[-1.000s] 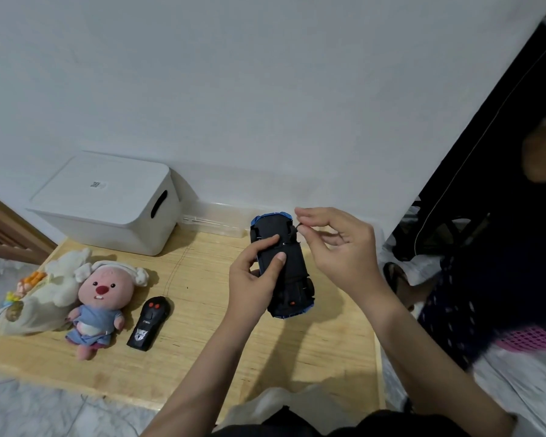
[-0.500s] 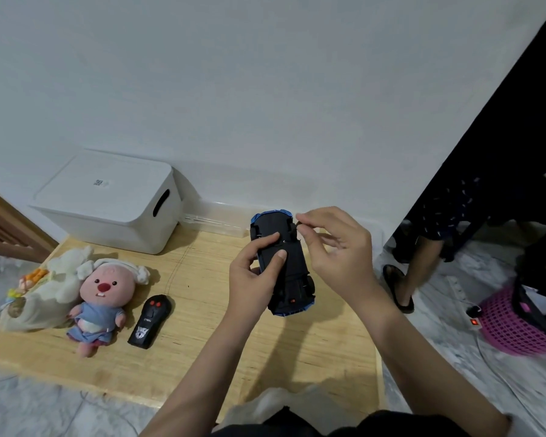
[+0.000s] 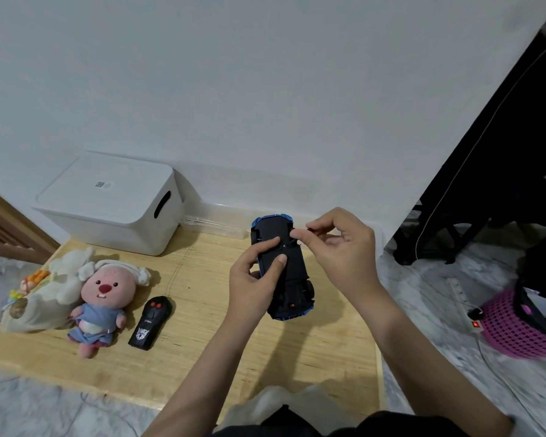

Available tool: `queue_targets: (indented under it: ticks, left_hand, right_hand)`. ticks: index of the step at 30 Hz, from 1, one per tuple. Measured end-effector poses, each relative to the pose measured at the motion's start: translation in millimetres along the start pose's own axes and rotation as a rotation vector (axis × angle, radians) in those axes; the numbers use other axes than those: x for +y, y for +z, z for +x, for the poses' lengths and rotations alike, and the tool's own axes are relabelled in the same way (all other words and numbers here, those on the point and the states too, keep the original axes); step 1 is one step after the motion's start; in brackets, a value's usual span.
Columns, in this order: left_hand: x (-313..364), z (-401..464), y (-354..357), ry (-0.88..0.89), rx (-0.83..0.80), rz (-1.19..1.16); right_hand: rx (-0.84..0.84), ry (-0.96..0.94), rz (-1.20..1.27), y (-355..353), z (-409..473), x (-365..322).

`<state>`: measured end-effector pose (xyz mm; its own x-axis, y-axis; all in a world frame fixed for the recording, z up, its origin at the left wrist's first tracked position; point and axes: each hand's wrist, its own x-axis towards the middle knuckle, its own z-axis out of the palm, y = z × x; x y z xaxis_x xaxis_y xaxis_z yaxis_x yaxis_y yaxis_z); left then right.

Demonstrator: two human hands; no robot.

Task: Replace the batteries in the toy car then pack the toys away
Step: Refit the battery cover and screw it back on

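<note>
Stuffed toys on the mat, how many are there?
2. The pink plush lies at the mat's left, beside the remote; the white plush lies against its left side. It may hide another.

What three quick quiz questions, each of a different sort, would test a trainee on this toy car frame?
1. True or false: the toy car is held underside up.
2. Which hand grips the car's body: A) left hand B) right hand?
3. Fill in: the remote control lies on the mat beside the pink ____.

Key: 1 true; 2 A; 3 plush toy.
</note>
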<state>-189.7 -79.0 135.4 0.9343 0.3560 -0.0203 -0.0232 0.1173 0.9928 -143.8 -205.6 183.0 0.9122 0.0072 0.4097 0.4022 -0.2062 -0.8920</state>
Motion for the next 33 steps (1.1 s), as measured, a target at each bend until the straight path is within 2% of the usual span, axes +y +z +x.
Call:
queue_targets:
  ticks: [7, 10, 16, 20, 23, 26, 30, 33]
  left_hand:
    - [-6, 2, -5, -0.027, -0.067, 0.023]
    - [-9, 1, -7, -0.029, -0.141, 0.051]
    - [-14, -1, -11, -0.096, -0.215, 0.047]
    - [-14, 0, -14, -0.139, -0.242, 0.048]
    - [-12, 2, -18, -0.14, -0.353, 0.099]
    - [-14, 3, -23, -0.133, -0.448, 0.204]
    - [-23, 5, -29, -0.116, -0.367, 0.301]
    - [-31, 8, -33, -0.188, -0.307, 0.404]
  right_hand:
    - [0.117, 0.064, -0.11, -2, 2, 10]
    - [0.135, 0.18, -0.107, -4, 4, 16]
    - [0.175, 0.625, 0.296, -13, 7, 21]
    - [0.198, 0.843, 0.602, -21, 5, 30]
    - [0.189, 0.962, 0.789, -22, 0, 37]
    - [0.173, 1.031, 0.834, -20, -4, 44]
    - [0.144, 1.092, 0.862, -16, -8, 50]
    - [0.081, 1.12, 0.821, -13, -13, 55]
